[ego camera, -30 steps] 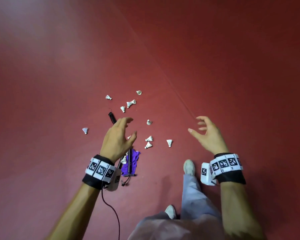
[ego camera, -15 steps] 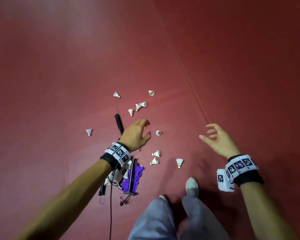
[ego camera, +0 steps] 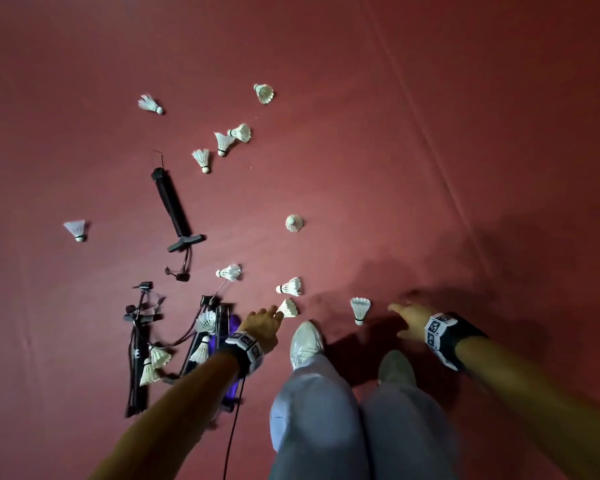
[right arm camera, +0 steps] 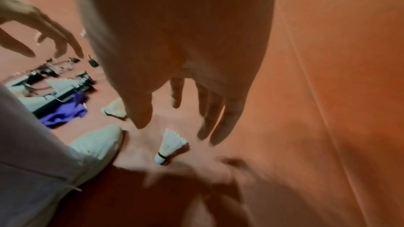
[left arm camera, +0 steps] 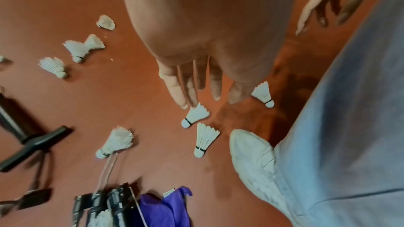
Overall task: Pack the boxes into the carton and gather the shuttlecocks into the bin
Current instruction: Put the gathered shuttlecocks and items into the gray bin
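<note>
both hands (ego camera: 262, 325) (ego camera: 411, 318) reach down, fingers spread, above floor shuttlecocks (ego camera: 289, 287).

Head camera looks down; wrist cameras close above floor (ego camera: 430, 133), sharing shuttlecock (left arm camera: 263, 94).

A black pump (ego camera: 171, 206) and purple cloth (left arm camera: 163, 209) lie on the red floor (ego camera: 430, 133)

The red floor (ego camera: 430, 133) lies open across the right and top of the frame. At lower left a black pump (ego camera: 171, 206), a tangle of rackets (ego camera: 139, 344) and a purple cloth (ego camera: 234, 323) crowd the way. Shuttlecocks (ego camera: 290, 287) dot the middle, with bare floor between most of them. A white shoe (ego camera: 305, 341) stands just beside the nearest shuttlecock (ego camera: 288, 308), narrowing the gap there.
</note>
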The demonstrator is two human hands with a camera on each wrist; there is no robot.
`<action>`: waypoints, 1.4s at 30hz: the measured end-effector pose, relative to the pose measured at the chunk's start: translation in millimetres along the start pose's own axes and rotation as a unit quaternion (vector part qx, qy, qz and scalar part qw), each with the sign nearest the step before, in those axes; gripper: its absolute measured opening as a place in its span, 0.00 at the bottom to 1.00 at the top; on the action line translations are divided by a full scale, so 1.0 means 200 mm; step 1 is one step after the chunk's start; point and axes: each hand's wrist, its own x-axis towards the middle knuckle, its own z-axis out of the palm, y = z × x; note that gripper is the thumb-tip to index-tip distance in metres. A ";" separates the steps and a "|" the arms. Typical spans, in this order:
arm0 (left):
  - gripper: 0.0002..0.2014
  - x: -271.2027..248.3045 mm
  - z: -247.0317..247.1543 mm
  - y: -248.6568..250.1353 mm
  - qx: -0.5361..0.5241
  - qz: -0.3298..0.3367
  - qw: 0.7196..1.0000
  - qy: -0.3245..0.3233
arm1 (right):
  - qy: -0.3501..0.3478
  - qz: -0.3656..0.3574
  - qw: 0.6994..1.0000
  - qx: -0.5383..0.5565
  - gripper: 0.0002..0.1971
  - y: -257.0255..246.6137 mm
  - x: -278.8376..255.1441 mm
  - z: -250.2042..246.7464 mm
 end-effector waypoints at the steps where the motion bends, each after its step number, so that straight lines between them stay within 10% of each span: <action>1: 0.29 0.11 0.08 -0.01 -0.002 0.016 1.000 0.000 | 0.002 -0.010 1.000 -0.009 0.34 0.02 0.12 0.03; 13: 0.31 0.74 0.50 -0.05 0.032 0.018 0.998 -0.044 | -0.046 -0.104 0.993 0.036 0.26 0.04 0.94 0.38; 20: 0.21 0.41 0.28 -0.04 -0.016 -0.007 0.999 -0.028 | 0.058 0.019 0.995 0.080 0.05 -0.14 0.46 0.06; 30: 0.27 -0.76 -0.57 0.04 -0.203 -0.102 0.970 0.091 | 0.237 0.022 0.926 0.292 0.23 -0.42 -0.83 -0.41; 42: 0.40 -2.29 -1.18 0.33 -0.528 -0.127 0.749 0.380 | 0.272 -0.138 0.868 0.391 0.13 -1.08 -2.27 -0.98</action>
